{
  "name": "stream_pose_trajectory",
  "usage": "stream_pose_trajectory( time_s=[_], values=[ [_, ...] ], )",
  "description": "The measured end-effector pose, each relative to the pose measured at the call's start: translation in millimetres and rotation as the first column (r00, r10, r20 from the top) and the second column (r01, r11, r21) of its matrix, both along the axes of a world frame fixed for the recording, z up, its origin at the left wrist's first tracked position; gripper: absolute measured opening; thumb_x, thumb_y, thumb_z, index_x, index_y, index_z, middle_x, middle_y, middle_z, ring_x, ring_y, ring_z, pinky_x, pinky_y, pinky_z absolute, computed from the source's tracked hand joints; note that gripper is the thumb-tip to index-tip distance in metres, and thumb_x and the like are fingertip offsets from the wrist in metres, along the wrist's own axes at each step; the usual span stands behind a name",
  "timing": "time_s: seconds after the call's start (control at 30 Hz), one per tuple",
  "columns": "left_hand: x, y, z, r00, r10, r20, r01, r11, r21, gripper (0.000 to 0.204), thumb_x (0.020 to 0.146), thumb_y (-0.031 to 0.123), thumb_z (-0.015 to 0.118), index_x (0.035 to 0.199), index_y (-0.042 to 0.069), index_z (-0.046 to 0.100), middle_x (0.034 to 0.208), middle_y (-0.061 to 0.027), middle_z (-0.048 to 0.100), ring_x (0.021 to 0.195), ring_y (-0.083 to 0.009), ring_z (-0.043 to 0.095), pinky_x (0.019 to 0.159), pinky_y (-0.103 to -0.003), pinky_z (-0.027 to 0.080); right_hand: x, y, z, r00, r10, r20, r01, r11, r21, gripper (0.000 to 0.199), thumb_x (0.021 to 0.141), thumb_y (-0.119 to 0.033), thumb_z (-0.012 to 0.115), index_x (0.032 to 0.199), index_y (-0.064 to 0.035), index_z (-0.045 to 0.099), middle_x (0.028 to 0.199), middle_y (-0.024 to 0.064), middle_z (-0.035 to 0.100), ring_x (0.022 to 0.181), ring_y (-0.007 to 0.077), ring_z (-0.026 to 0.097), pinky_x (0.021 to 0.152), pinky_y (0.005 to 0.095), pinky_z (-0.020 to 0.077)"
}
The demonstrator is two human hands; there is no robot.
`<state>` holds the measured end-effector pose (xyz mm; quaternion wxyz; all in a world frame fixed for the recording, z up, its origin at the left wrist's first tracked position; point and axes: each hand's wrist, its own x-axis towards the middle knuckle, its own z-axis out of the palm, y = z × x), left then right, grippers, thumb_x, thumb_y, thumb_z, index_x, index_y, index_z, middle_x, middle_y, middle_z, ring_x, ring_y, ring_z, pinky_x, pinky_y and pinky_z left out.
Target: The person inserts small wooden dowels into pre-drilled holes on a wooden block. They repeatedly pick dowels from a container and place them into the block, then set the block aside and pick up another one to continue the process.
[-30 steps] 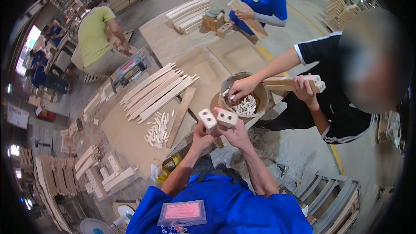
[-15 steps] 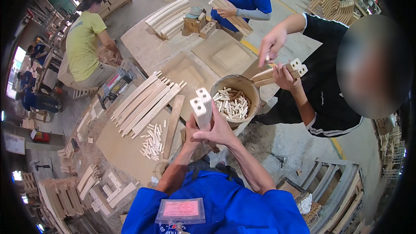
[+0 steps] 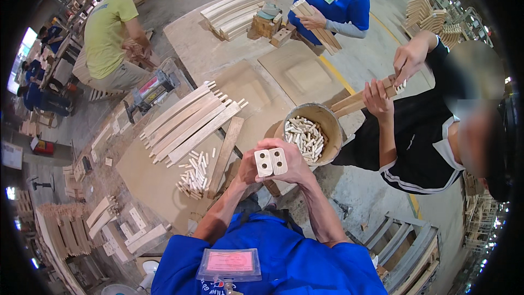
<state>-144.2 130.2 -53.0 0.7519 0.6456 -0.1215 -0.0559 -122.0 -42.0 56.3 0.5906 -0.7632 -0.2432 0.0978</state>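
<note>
Two pale wooden bars (image 3: 271, 163) stand side by side between my hands, their end faces turned up toward me. Each end has two round drilled holes. My left hand (image 3: 248, 167) is closed round their left side, and my right hand (image 3: 295, 163) wraps the right side and the far edge. The lower lengths of the bars are hidden by my hands. Just beyond my right hand is a round bucket (image 3: 334, 150) with many wooden dowels (image 3: 307, 137) in it. A loose pile of dowels (image 3: 195, 175) lies on the table to the left.
Several wooden bars with dowelled ends (image 3: 188, 123) lie on the table (image 3: 147, 180), beside a single plank (image 3: 225, 155). At right, a co-worker's hands (image 3: 379, 98) hold similar bars. Another co-worker (image 3: 333, 0) stands at the far side. A grey slatted rack (image 3: 401, 246) is at lower right.
The bars in my hands have tipped so their drilled ends face me, and my right hand has come round their far side. The co-worker at right has brought one hand to their bars' ends.
</note>
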Motion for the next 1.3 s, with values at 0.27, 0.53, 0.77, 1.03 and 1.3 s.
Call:
stream_pose_trajectory(
  time_s=[0.27,0.53,0.77,1.03,1.3],
  values=[
    [27.3,15.1,70.6,0.902,-0.387,0.190,0.315,0.892,0.324,0.041,0.086,0.024,0.077,0.120,0.003,0.068,0.107,-0.0144,0.071,0.102,-0.0358,0.070,0.096,-0.040,0.054,-70.1,-27.7,-1.7,0.946,-0.320,0.044,0.308,0.936,0.172,0.053,0.070,-0.013,0.093,0.116,-0.0068,0.068,0.116,0.0124,0.074,0.108,0.0257,0.072,0.095,0.0383,0.0569],
    [121.6,-128.7,43.6,0.694,-0.693,0.198,0.075,0.343,0.937,0.025,0.090,0.014,0.070,0.106,-0.005,0.074,0.101,-0.0212,0.073,0.093,-0.0287,0.075,0.078,-0.042,0.060,-113.2,-32.9,-15.8,0.825,-0.546,0.148,0.506,0.829,0.237,0.069,0.065,-0.020,0.099,0.123,-0.0078,0.064,0.117,0.0147,0.073,0.109,0.0290,0.072,0.095,0.0410,0.0581],
    [139.9,-192.9,4.0,0.586,-0.775,-0.235,0.000,-0.290,0.957,0.022,0.090,0.017,0.066,0.099,0.004,0.081,0.106,-0.0157,0.079,0.099,-0.0314,0.077,0.080,-0.044,0.062,-126.0,-49.5,-42.5,0.859,-0.503,0.093,0.475,0.852,0.222,0.075,0.059,-0.002,0.098,0.126,-0.0053,0.064,0.125,0.0168,0.070,0.112,0.0261,0.070,0.095,0.0411,0.0596],
    [146.4,-133.2,28.2,0.807,-0.577,0.128,-0.010,0.202,0.979,0.022,0.083,0.020,0.072,0.103,0.012,0.078,0.095,-0.0185,0.076,0.094,-0.0394,0.073,0.082,-0.049,0.060,-109.4,-48.0,-22.0,0.869,-0.490,0.070,0.467,0.859,0.211,0.068,0.067,-0.023,0.100,0.122,-0.0026,0.065,0.108,0.0100,0.074,0.095,0.0163,0.072,0.084,0.0321,0.0585],
    [56.9,-69.4,160.6,0.964,-0.266,0.010,0.256,0.938,0.233,0.015,0.098,0.015,0.066,0.109,0.006,0.068,0.090,0.0043,0.060,0.074,-0.0045,0.051,0.066,-0.022,0.042,-101.2,-58.1,-27.3,0.864,-0.503,-0.030,0.500,0.848,0.177,0.068,0.066,-0.024,0.100,0.121,-0.0024,0.066,0.102,0.0054,0.075,0.090,0.0123,0.071,0.083,0.0311,0.0583]
  ],
)
